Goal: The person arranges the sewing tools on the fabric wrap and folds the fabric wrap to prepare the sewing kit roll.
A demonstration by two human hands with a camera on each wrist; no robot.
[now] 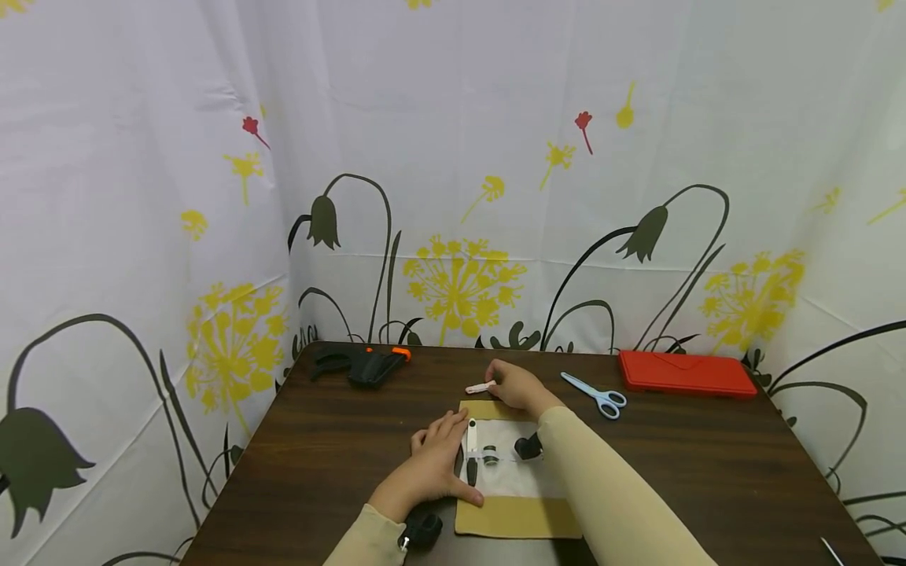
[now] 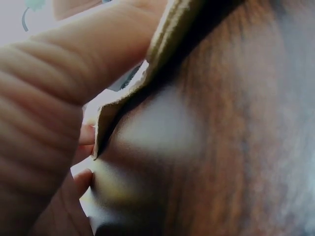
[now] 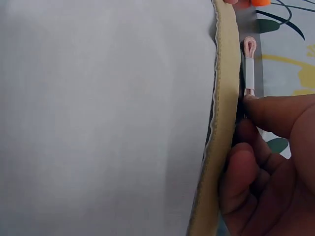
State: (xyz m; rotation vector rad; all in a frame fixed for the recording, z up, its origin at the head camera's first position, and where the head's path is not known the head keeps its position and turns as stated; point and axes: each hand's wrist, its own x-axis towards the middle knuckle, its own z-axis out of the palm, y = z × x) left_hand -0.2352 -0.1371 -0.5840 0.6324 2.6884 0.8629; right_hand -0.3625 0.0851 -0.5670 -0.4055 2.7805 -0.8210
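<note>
A tan and white cloth sewing kit [image 1: 517, 517] lies flat on the table. Held on its white panel are a slim white and black tool [image 1: 472, 452] and a small dark and white roll [image 1: 490, 455]. My left hand [image 1: 437, 464] rests along the kit's left edge, fingers spread and thumb on the lower tan part. Just beyond the far edge, my right hand [image 1: 517, 385] pinches a pale pink thread skein [image 3: 249, 69] with a white paper band between thumb and fingers. In the left wrist view the thumb [image 2: 93, 54] crosses the kit's edge [image 2: 162, 42].
Toward the back left lies a black tool with an orange tip [image 1: 368, 365]. Light blue scissors [image 1: 596, 395] lie right of my right hand, and a red case [image 1: 686, 374] sits at the back right. A thin light-coloured stick [image 1: 831, 552] shows at the front right.
</note>
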